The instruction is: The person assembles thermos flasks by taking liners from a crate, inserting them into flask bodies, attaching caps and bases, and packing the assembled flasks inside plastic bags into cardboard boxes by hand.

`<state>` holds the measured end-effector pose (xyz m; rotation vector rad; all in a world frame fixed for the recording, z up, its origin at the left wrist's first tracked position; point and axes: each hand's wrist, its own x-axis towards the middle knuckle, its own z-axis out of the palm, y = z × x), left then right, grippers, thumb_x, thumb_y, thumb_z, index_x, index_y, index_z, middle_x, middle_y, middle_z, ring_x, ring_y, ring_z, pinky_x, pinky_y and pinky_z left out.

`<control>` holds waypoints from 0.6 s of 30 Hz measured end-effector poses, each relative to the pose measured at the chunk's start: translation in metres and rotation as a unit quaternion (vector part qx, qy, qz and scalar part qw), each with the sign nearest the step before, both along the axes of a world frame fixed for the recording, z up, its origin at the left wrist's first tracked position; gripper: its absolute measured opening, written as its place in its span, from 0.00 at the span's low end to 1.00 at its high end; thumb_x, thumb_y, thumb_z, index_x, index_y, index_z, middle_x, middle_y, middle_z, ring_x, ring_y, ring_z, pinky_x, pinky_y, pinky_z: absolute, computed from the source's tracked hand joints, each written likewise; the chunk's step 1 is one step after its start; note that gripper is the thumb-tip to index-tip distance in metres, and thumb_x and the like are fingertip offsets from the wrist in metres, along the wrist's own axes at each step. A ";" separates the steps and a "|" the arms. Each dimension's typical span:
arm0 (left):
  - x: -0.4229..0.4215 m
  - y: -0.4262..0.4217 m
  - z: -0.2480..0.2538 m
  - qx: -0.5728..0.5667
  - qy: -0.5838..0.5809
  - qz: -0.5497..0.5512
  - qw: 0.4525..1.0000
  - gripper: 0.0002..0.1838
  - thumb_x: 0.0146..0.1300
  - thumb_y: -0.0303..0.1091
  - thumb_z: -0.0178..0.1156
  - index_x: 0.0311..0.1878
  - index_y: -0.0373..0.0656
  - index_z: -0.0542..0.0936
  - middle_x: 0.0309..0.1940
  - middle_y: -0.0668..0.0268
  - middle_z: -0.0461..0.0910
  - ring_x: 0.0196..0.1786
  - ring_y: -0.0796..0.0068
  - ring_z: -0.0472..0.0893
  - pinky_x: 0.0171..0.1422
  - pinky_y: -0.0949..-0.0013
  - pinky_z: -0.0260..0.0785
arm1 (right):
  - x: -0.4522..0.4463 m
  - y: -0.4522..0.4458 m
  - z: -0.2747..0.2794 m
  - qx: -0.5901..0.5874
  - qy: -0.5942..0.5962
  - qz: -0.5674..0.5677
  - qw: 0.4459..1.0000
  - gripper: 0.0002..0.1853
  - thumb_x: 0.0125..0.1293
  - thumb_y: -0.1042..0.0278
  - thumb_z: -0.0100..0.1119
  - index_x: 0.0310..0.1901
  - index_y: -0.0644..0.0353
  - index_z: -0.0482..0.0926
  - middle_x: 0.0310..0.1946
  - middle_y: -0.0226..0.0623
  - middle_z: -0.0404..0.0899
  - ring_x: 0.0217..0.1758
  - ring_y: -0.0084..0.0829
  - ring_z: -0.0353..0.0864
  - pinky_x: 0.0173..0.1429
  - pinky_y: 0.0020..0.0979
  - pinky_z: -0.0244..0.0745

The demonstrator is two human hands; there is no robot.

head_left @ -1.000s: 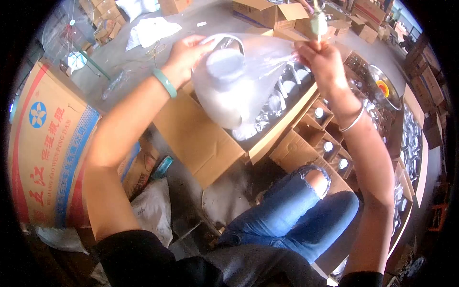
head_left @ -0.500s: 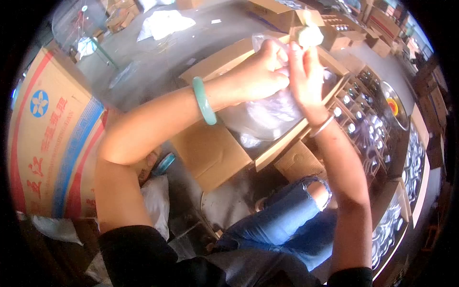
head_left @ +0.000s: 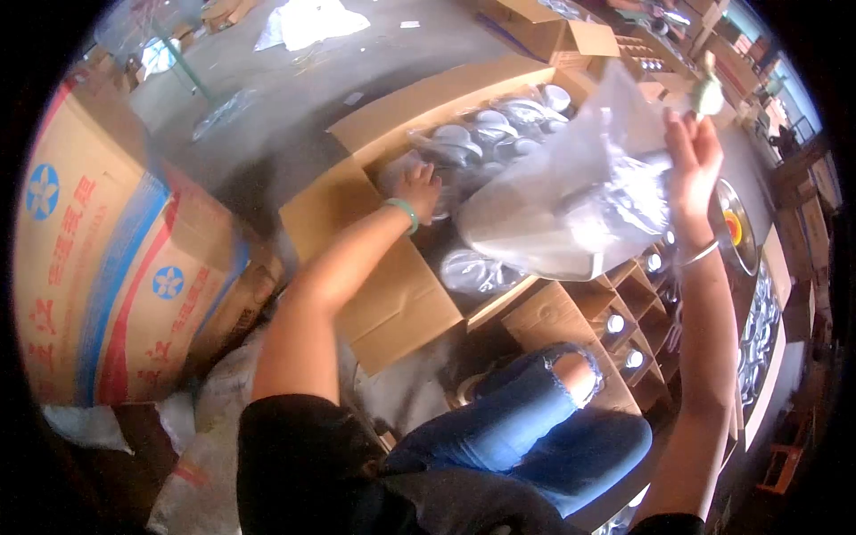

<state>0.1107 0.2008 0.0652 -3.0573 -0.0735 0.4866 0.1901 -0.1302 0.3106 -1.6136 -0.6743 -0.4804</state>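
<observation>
My right hand (head_left: 694,169), raised at the right, has its fingers closed on a clear plastic bag (head_left: 571,178) that hangs open-sided over the carton. A small pale green item (head_left: 709,96) shows at its fingertips. My left hand (head_left: 419,192) reaches into the left end of the open carton (head_left: 428,105), its fingers curled over a plastic-wrapped item; whether it grips this is unclear. Inside the carton, several wrapped grey-white round-topped items (head_left: 453,141) stand in rows. Another wrapped item (head_left: 477,272) lies at the carton's near side.
A tall printed carton (head_left: 116,267) stands at the left. On the right are a divided box with white-capped bottles (head_left: 615,324) and a metal bowl (head_left: 744,227) holding something yellow and red. More open cartons (head_left: 593,40) stand behind. My knees are below the divided box.
My hands have parted: the left has moved left and down into the carton, the right has gone right with the bag. The bag now spreads wide between them.
</observation>
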 end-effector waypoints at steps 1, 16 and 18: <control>0.005 -0.009 -0.007 0.018 0.003 0.001 1.000 0.57 0.44 0.47 0.75 0.74 0.40 0.55 0.78 0.51 0.37 0.79 0.49 0.36 0.78 0.41 0.37 | -0.003 0.005 0.001 -0.035 0.004 -0.011 0.999 0.16 0.66 0.67 0.63 0.27 0.52 0.63 0.23 0.16 0.59 0.26 0.12 0.56 0.29 0.19 0.52; 0.009 0.080 0.014 0.039 -0.034 0.186 0.981 0.30 0.61 0.49 0.59 0.68 0.61 0.69 0.68 0.66 0.68 0.76 0.64 0.55 0.72 0.25 0.37 | 0.001 0.129 0.025 -0.128 -0.161 -0.014 0.979 0.12 0.59 0.71 0.60 0.26 0.58 0.66 0.20 0.27 0.67 0.27 0.17 0.66 0.32 0.25 0.66; -0.009 0.095 -0.001 0.004 -0.172 0.142 0.975 0.30 0.57 0.49 0.63 0.65 0.59 0.72 0.63 0.67 0.73 0.74 0.64 0.59 0.72 0.27 0.39 | 0.001 0.154 0.025 -0.073 -0.166 0.089 0.979 0.10 0.55 0.77 0.56 0.23 0.60 0.64 0.16 0.29 0.63 0.21 0.18 0.60 0.24 0.26 0.59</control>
